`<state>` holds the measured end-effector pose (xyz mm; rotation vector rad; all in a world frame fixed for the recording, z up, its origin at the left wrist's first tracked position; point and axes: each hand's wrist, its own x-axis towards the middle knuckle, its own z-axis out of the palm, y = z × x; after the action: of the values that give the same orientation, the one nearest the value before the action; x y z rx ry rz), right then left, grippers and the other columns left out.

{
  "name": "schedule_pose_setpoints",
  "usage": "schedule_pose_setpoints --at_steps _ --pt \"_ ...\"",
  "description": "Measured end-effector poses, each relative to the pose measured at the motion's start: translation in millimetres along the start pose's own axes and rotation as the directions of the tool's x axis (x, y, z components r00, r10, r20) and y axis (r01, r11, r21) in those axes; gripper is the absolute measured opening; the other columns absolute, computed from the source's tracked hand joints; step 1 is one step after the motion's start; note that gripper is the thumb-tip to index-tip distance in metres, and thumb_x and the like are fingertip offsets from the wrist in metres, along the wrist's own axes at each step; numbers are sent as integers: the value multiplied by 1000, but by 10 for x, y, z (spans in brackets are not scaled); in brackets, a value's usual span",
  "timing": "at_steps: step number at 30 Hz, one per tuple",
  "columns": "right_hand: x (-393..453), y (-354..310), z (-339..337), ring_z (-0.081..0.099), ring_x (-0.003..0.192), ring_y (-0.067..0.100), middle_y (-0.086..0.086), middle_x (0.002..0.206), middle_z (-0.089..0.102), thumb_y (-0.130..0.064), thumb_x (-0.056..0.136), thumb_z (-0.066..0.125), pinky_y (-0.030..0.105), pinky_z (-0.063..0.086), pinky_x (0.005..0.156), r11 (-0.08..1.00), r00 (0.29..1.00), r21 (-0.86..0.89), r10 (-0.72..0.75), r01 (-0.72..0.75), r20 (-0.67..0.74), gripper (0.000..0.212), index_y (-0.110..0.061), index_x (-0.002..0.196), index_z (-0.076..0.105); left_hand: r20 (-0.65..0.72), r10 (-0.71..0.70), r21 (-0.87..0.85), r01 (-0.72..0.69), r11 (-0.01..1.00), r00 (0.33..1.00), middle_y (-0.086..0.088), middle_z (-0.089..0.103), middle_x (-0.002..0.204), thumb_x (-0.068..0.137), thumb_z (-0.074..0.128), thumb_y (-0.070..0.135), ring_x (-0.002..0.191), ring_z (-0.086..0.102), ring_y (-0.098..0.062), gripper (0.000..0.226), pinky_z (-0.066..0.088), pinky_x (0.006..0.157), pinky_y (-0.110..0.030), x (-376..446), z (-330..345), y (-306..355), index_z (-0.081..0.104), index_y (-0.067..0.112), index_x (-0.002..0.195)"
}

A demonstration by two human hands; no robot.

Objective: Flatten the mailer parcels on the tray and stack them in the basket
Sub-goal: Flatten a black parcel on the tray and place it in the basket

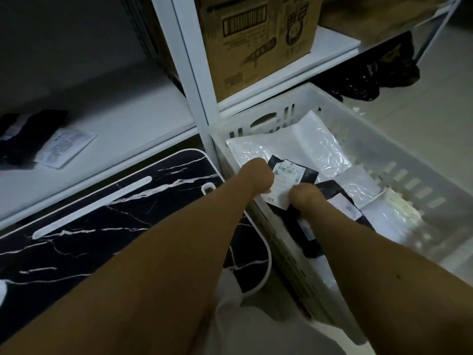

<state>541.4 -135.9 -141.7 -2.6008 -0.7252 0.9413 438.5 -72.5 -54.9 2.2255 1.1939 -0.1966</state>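
Both my hands over basket [378,147] near-left corner | left hand [256,175] and right hand [304,198] curled, pinching black mailer [294,172] by its label | long axis runs near-to-far | white mailers [307,147] beneath | marble tray [102,226] left, bare.

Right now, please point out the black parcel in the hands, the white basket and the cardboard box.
black parcel [290,175], head view, on its white label.
white basket [409,160], head view, on its far slotted wall.
cardboard box [256,47], head view, on its printed front.
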Motion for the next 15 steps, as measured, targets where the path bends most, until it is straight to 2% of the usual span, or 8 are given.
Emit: schedule_pose_setpoints --at_steps 1,2,4,6,7,9,12,15 --pt "-41 -10 34 40 126 35 16 138 44 -20 94 48 44 38 102 996 993 -88 10 -21 -120 35 -11 127 56 1 29 66 -29 997 1000 -14 59 121 93 56 22 115 53 -25 32 40 92 -29 22 17 -42 62 -2 114" --pt "-75 -19 80 37 124 35 15 135 42 -22 94 48 46 37 99 989 959 -145 -59 20 -276 32 -15 123 59 -3 43 52 -42 998 999 -14 59 120 92 57 18 114 54 -26 29 41 90 -29 48 33 -59 63 -3 111" --pt "-145 -14 122 38 121 33 10 130 45 -20 93 50 45 39 95 925 878 -346 -289 154 -382 29 -20 119 63 -80 70 41 -67 997 994 -15 60 117 90 56 7 111 56 -27 23 43 86 -28 54 50 -136 62 -4 109" --pt "-146 26 146 40 122 30 4 128 51 -22 93 50 46 43 95 777 845 -533 -498 335 -194 30 -27 121 61 -112 47 -12 -49 999 993 -14 60 121 90 54 3 112 57 -27 27 45 91 -29 40 62 -146 61 -2 116" --pt "-116 59 175 39 124 30 3 130 50 -24 93 49 49 43 96 712 850 -585 -521 388 -70 32 -31 124 56 -128 52 -36 -57 998 990 -14 60 122 91 52 2 112 57 -27 28 46 94 -31 26 49 -140 60 -1 118" --pt "-76 134 257 26 138 32 3 149 32 -26 94 48 57 34 105 698 884 -564 -445 442 142 48 -39 139 38 -109 44 -78 -53 996 993 -17 60 121 92 48 1 113 57 -30 30 46 97 -37 -1 14 -138 60 -2 119" --pt "-34 201 345 -5 148 30 -2 162 -9 -31 98 46 61 14 114 679 902 -594 -323 432 287 70 -45 151 2 -131 78 -94 -91 991 988 -17 60 120 91 47 -2 113 56 -31 30 45 97 -38 -35 9 -164 61 -3 118" --pt "-23 204 384 -12 148 30 -1 161 -18 -37 97 48 61 10 115 640 907 -645 -260 419 331 79 -44 150 -10 -166 115 -119 -136 984 979 -17 60 120 91 46 -5 112 55 -29 30 45 97 -37 -68 61 -205 62 -5 116"
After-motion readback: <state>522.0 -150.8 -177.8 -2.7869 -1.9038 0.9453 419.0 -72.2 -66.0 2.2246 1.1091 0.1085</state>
